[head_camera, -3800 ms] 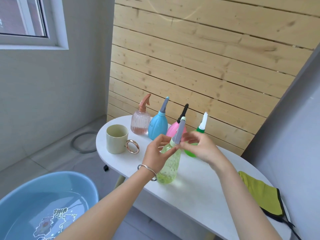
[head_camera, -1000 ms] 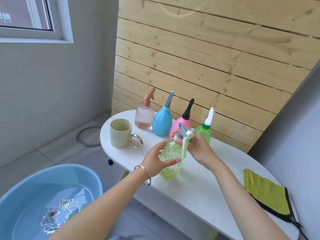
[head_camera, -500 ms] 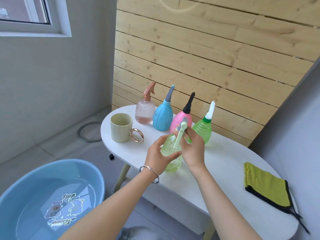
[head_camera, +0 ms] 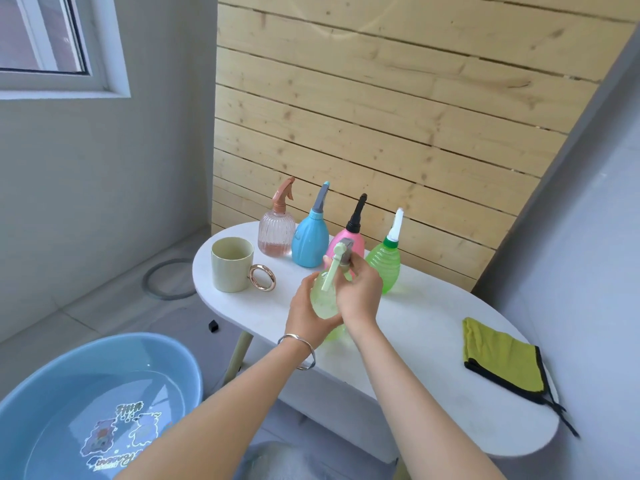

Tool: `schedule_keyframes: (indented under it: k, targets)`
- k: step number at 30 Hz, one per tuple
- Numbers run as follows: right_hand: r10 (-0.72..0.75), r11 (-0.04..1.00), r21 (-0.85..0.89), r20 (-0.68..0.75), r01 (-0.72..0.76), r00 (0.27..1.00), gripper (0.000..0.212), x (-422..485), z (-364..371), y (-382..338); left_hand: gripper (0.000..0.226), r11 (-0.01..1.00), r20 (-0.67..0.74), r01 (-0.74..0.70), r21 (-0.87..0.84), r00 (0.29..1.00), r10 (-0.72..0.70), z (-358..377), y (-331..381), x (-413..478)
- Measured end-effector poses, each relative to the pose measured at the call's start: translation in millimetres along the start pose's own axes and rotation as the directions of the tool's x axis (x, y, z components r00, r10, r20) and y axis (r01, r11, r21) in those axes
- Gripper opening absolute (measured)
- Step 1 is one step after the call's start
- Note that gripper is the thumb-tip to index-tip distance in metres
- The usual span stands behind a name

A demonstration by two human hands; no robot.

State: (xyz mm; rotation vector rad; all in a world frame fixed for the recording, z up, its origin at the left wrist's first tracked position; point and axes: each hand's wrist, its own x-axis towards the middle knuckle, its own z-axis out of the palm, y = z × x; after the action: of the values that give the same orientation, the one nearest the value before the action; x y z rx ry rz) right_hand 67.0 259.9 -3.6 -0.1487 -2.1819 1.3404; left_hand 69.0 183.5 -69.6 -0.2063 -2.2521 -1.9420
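- Pale-green see-through plastic spray bottle (head_camera: 323, 299) sits upright betw. both hands, over the front-mid part of the white oval table (head_camera: 433, 341). Its base is down at the tabletop; can't tell if it rests there or is lifted a bit.
- Left hand (head_camera: 308, 315) grips the round belly from the left, fingers + thumb curled round it.
- Right hand (head_camera: 358, 294) is clamped on the neck from the right, fingers wrapped just under the grey sprayer head (head_camera: 345, 250).
- Pale-green trigger lever (head_camera: 330, 273) hangs down betw. the two hands.
- Bottle body is bulb-shaped, thin glossy plastic.
- Just behind, a row along the wood-plank wall: ribbed clear-pink bottle (head_camera: 277, 233), smooth blue bottle (head_camera: 310, 242), pink bottle w/ black nozzle (head_camera: 358, 242), ribbed green bottle (head_camera: 382, 265).
- Cream mug w/ gold ring handle (head_camera: 231, 265) stands at the table's left end.
- Yellow-green cloth w/ black edging (head_camera: 498, 355) lies folded at the right end.
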Motion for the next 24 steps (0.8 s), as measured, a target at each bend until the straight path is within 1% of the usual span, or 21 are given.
schedule_keyframes:
  k: [1,3,5,7,9,10,11,13,14,16,17,18,19,20,21,23,24]
  targets:
    - [0.01,1.0,-0.014,0.006,-0.01,1.0,0.013,-0.3,-1.9,-0.8,0.082,0.999,-0.003,0.019,0.026,1.0,-0.019,0.5,-1.8,-1.0]
    - [0.033,0.999,-0.009,0.003,-0.033,0.999,0.017,-2.8,-10.8,-3.6,0.075,0.995,-0.031,0.058,0.078,0.998,-0.056,0.1,-4.0,-5.1]
    - [0.021,1.0,0.01,-0.02,-0.021,1.0,0.013,-1.0,-24.7,-10.3,0.065,0.996,-0.009,0.022,0.083,1.0,-0.021,-2.8,0.1,-4.5]
    - [0.011,0.998,0.056,-0.017,-0.01,1.0,0.012,3.4,-41.2,-20.1,0.059,1.0,0.05,-0.011,0.026,0.999,0.01,-7.7,10.9,-1.8]
    - [-0.023,0.99,0.137,0.077,0.012,0.997,0.013,12.5,-58.7,-27.6,0.062,0.998,0.142,0.002,-0.066,0.99,0.008,-12.3,25.2,3.9]
    - [-0.032,0.984,0.178,0.15,0.005,0.988,0.008,17.3,-68.5,-31.8,0.066,0.995,0.205,0.021,-0.099,0.979,0.0,-14.8,35.1,6.6]
    - [-0.032,0.977,0.214,0.217,-0.015,0.976,0.009,22.4,-78.8,-35.0,0.067,0.992,0.277,0.04,-0.122,0.961,-0.005,-17.5,45.8,9.8]
    - [-0.02,0.951,0.298,0.337,-0.087,0.941,0.018,35.9,-101.2,-37.7,0.063,0.984,0.438,0.08,-0.161,0.899,-0.002,-18.8,66.8,16.7]
    - [-0.004,0.927,0.346,0.398,-0.146,0.917,0.022,41.9,-111.5,-39.6,0.06,0.977,0.522,0.117,-0.177,0.853,-0.008,-18.7,75.0,19.6]
    - [0.003,0.879,0.414,0.49,-0.236,0.871,0.037,53.7,-132.2,-40.8,0.054,0.958,0.676,0.199,-0.208,0.737,-0.006,-12.7,86.4,26.8]
    - [0.001,0.863,0.429,0.528,-0.268,0.849,0.045,58.0,-141.3,-40.7,0.055,0.946,0.727,0.242,-0.214,0.686,-0.011,-9.1,89.6,29.3]
    - [-0.01,0.859,0.428,0.56,-0.279,0.828,0.049,61.5,-149.6,-41.3,0.061,0.937,0.764,0.273,-0.216,0.645,-0.012,-4.6,91.6,33.0]
    - [-0.02,0.869,0.412,0.58,-0.273,0.814,0.049,63.9,-157.2,-42.6,0.07,0.932,0.791,0.291,-0.218,0.611,-0.005,-0.1,92.1,35.9]
    - [-0.022,0.89,0.384,0.577,-0.247,0.817,0.045,66.8,-164.8,-42.6,0.076,0.93,0.806,0.296,-0.218,0.592,0.001,6.4,92.0,39.4]
    - [-0.02,0.907,0.361,0.552,-0.217,0.834,0.038,68.3,-170.6,-43.9,0.08,0.926,0.812,0.305,-0.222,0.583,0.002,10.6,93.1,41.5]
    - [-0.004,0.923,0.346,0.446,-0.168,0.895,0.023,73.3,-177.5,-41.6,0.081,0.92,0.797,0.326,-0.217,0.603,-0.025,22.1,93.0,50.9]
    - [-0.003,0.935,0.33,0.377,-0.131,0.926,0.019,77.0,-178.5,-36.4,0.078,0.922,0.769,0.328,-0.205,0.637,-0.055,28.3,92.4,55.8]
